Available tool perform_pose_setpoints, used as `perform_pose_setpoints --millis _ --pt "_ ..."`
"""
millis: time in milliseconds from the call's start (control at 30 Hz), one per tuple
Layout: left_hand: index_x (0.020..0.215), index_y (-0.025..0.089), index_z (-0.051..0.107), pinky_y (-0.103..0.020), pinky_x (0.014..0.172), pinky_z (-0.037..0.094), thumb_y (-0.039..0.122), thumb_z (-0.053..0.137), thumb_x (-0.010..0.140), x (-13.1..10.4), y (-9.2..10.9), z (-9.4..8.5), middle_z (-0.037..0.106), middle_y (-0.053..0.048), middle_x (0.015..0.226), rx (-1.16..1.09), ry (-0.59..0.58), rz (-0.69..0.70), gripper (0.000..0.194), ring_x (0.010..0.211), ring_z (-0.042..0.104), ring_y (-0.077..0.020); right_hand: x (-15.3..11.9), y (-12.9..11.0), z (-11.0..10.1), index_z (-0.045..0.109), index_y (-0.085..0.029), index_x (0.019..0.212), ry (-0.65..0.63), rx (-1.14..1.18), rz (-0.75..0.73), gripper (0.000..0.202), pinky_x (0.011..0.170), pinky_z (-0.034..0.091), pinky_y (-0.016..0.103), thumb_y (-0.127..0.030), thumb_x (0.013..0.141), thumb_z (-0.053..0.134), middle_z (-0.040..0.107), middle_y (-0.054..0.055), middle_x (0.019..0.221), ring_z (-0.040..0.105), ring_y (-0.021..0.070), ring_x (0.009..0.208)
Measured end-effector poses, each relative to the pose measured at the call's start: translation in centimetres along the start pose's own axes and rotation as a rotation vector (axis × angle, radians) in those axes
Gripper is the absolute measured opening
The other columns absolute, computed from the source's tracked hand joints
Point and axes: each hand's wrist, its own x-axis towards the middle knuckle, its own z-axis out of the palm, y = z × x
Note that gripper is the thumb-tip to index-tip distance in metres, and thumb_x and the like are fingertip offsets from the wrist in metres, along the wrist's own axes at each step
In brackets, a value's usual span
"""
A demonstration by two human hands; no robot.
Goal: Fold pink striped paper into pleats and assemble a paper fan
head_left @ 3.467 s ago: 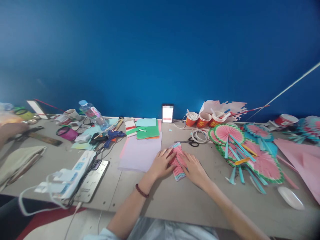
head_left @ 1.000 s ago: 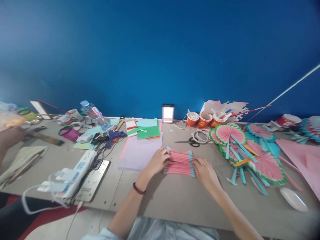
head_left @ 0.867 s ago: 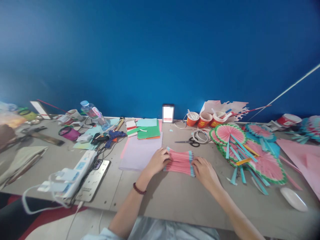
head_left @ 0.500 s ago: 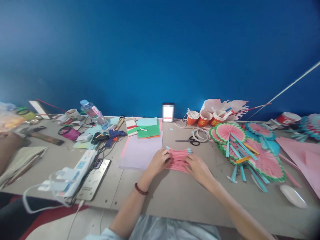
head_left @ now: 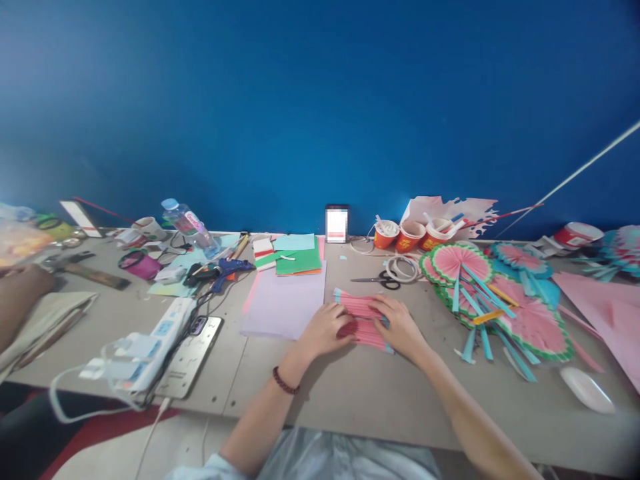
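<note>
A pleated pink paper point(head_left: 365, 327) with light blue ends lies on the table in front of me. My left hand point(head_left: 326, 329) grips its left side, thumb at the near edge and fingers curled over the folds. On the other side, my right hand point(head_left: 399, 324) has its fingers bent over the right part of the folds. The fingers hide both sides of the paper. Just beyond it rest black-handled scissors point(head_left: 387, 280) beside a coil of white cord point(head_left: 403, 269). A lilac sheet point(head_left: 280, 303) lies left of my left hand.
Pink and green paper fans point(head_left: 535, 323) lie at the right, near a white mouse-like object point(head_left: 587, 390). Red cups point(head_left: 411, 237) and a lit phone point(head_left: 337, 225) stand along the blue wall. Leftward are a power strip point(head_left: 167, 330), a glue gun point(head_left: 225, 272) and another person's arm point(head_left: 20, 293).
My right hand has shifted up and inward over the folds, and my left hand slightly nearer me. A light blue end of the paper now shows at its lower right.
</note>
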Motion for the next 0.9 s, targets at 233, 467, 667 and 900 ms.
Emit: perform_pose_setpoints --millis 233,467,667,900 --pt "0.111 0.020 0.060 -0.035 0.082 0.042 0.055 0.058 0.078 0.0 0.2 0.2 0.057 -0.008 0.097 -0.002 -0.011 0.006 0.048 0.095 0.051 -0.0228 0.9 1.3 -0.9 0.063 -0.020 0.112 -0.119 -0.005 0.056 0.034 0.097 0.040 0.045 -0.033 0.081 0.056 0.059 0.011 0.124 0.052 0.0263 0.116" --pt "0.108 0.021 0.060 -0.036 0.086 0.041 0.049 0.070 0.069 -0.1 0.8 -0.2 0.056 -0.007 0.103 -0.022 -0.060 0.044 0.049 0.100 0.049 -0.0235 2.1 0.9 -2.2 0.060 -0.025 0.116 -0.214 -0.010 -0.017 0.044 0.099 0.036 0.046 -0.042 0.076 0.063 0.061 0.007 0.120 0.050 0.0265 0.115" --pt "0.111 0.022 0.056 -0.033 0.086 0.040 0.016 0.054 0.083 -0.1 1.0 0.4 0.059 -0.005 0.098 0.020 -0.077 0.078 0.029 0.100 0.051 -0.0199 1.9 1.4 -1.5 0.059 -0.025 0.118 -0.219 0.060 -0.009 0.046 0.100 0.036 0.044 -0.041 0.075 0.063 0.060 0.006 0.121 0.049 0.0270 0.116" --pt "0.096 0.021 0.061 -0.034 0.083 0.039 0.012 0.043 0.088 -0.1 0.9 0.9 0.062 -0.005 0.093 0.118 0.118 0.107 0.021 0.092 0.053 -0.0178 1.6 2.4 -1.0 0.067 -0.020 0.099 -0.107 0.056 0.006 0.023 0.092 0.042 0.040 -0.028 0.081 0.054 0.068 0.007 0.099 0.059 0.0228 0.098"
